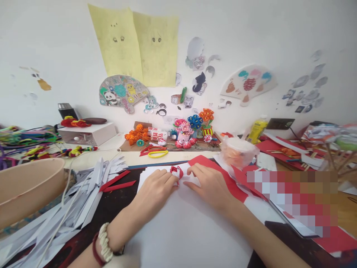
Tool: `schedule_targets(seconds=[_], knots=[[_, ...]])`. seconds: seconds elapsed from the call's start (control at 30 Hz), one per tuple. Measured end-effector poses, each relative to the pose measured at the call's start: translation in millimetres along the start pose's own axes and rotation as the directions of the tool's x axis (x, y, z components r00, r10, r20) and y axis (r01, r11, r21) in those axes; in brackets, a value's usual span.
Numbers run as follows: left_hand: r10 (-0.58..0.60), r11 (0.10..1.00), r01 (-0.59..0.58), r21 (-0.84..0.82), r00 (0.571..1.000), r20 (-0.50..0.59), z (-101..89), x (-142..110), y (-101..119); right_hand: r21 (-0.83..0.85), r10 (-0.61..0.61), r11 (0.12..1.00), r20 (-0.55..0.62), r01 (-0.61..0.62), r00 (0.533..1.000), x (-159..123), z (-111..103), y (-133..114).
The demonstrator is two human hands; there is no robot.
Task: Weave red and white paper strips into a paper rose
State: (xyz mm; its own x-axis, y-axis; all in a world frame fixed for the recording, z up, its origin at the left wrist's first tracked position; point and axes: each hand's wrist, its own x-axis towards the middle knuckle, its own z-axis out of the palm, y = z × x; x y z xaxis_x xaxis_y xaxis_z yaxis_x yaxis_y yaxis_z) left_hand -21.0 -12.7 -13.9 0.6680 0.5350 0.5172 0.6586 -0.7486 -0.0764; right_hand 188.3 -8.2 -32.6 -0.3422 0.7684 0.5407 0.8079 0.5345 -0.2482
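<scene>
A small folded paper piece (176, 171), red and white, is pinched between the thumb and fingers of my left hand (156, 188) over the stacked white paper. My right hand (209, 184) is just to the right of it, its thumb and forefinger apart and bent toward the piece. A small gap shows between the right fingertips and the folded paper. Beneath both hands lie the white sheets (192, 227). A red paper sheet (223, 175) lies partly behind my right hand.
White paper strips (80, 197) pile up at the left, near two red strips (118, 181) and a beige basin (30, 186). Behind are pipe-cleaner flowers (195, 121) and a yellow ring (158, 153). A plastic-covered tub (237, 149) and a phone (295, 219) are at the right.
</scene>
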Motion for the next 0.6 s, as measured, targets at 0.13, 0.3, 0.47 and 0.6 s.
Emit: schedule_targets(seconds=[0.13,0.3,0.47,0.6], knots=[[0.011,1.0,-0.011,0.005,1.0,0.018,0.8,0.3,-0.1,-0.145,-0.258,0.958,-0.072,0.246,0.963,-0.8,0.2,-1.7],[0.051,0.998,-0.051,-0.032,0.999,0.009,2.3,0.7,-0.2,-0.242,-0.416,0.896,-0.159,0.373,0.895,-1.2,3.9,-4.5],[0.116,0.992,-0.118,-0.041,0.993,-0.028,3.9,0.2,-0.1,-0.257,-0.435,0.889,-0.21,0.38,0.875,-0.1,7.0,-1.5],[0.107,0.992,-0.11,-0.059,0.993,-0.042,4.5,0.5,0.0,-0.259,-0.446,0.884,-0.214,0.39,0.869,0.5,6.3,-1.5]])
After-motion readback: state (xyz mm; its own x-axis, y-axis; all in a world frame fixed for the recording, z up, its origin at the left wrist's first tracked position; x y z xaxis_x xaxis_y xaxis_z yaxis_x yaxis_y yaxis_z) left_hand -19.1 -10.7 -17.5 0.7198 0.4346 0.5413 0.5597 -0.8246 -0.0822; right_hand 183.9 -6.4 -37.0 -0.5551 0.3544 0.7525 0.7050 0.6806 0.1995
